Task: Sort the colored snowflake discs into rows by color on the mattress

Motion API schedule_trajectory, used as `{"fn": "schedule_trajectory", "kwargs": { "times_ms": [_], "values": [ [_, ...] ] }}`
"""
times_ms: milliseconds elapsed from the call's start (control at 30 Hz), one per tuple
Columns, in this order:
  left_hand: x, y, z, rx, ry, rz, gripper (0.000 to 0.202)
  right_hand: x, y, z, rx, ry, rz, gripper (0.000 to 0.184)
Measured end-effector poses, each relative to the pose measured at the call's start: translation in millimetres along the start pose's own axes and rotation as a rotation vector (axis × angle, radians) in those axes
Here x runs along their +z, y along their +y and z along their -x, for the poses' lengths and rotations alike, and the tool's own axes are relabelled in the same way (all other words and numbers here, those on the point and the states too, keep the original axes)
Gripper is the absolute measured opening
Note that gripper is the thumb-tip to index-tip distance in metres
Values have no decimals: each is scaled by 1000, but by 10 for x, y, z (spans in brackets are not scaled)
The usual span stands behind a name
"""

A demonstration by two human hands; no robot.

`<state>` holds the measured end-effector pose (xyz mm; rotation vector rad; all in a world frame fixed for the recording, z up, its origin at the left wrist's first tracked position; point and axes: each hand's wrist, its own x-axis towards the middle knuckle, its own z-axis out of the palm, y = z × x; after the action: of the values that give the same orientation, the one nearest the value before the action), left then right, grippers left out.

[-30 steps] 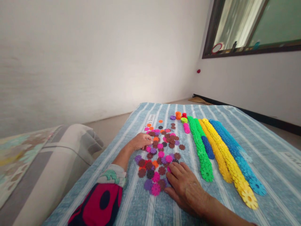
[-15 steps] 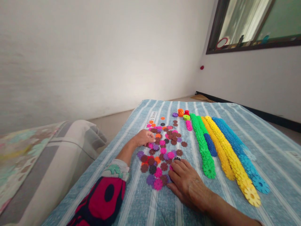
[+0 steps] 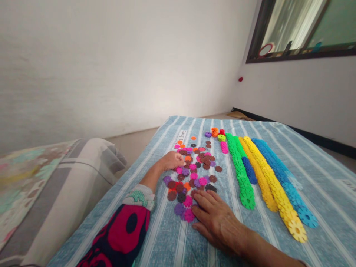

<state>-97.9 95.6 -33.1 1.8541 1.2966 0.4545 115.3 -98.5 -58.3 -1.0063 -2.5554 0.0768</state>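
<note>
Loose flower-shaped plastic discs in brown, pink, purple, orange and black lie scattered over the striped cloth, among them a pink disc (image 3: 189, 215) and a black disc (image 3: 211, 188). At the left side of the scatter is my left hand (image 3: 172, 160), its fingers curled together and pointing down at the discs; whatever the fingertips hold is hidden. My right hand (image 3: 218, 215) lies low and palm down at the near right edge of the scatter. Its fingers are stretched out and apart, touching or covering a few discs near the pink one.
On the right, overlapping discs form long rows: green (image 3: 241, 174), yellow (image 3: 274, 185) and blue (image 3: 286, 181). Small stacks, including an orange stack (image 3: 214, 132), stand at the far end. The striped cloth (image 3: 155, 230) covers the surface. A draped grey-and-white cover (image 3: 91, 167) is at left.
My right hand has slid slightly left, over a brown disc that showed before; the black disc beside it is more exposed. My left hand stays almost in place.
</note>
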Motion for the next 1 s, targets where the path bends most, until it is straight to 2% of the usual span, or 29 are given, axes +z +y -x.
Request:
{"fn": "schedule_trajectory", "kwargs": {
  "times_ms": [133, 267, 433, 633, 800, 900, 1000],
  "values": [
    [18, -35, -29, 6, -1, -23, 27, 47, 10, -10, 14, 85, -26, 24],
    [33, -74, -65, 49, -18, -26, 26, 60, 16, -76, 42, 78, -34, 28],
    [43, -89, -72, 46, -7, -34, 25, 57, -6, -136, 56, 42, -83, 18],
    [47, -78, -57, 59, 12, -57, 23, 18, -17, -179, 82, 115, -243, 7],
    [50, -76, -47, 63, 12, -56, 24, 3, -12, -333, 157, 151, -377, 17],
    [45, -69, -47, 61, 15, -65, 23, 15, 65, -410, 168, 176, -374, 19],
    [40, -64, -60, 78, 20, -83, 22, 1, 266, -416, 211, 256, -296, 19]
  ]
}}
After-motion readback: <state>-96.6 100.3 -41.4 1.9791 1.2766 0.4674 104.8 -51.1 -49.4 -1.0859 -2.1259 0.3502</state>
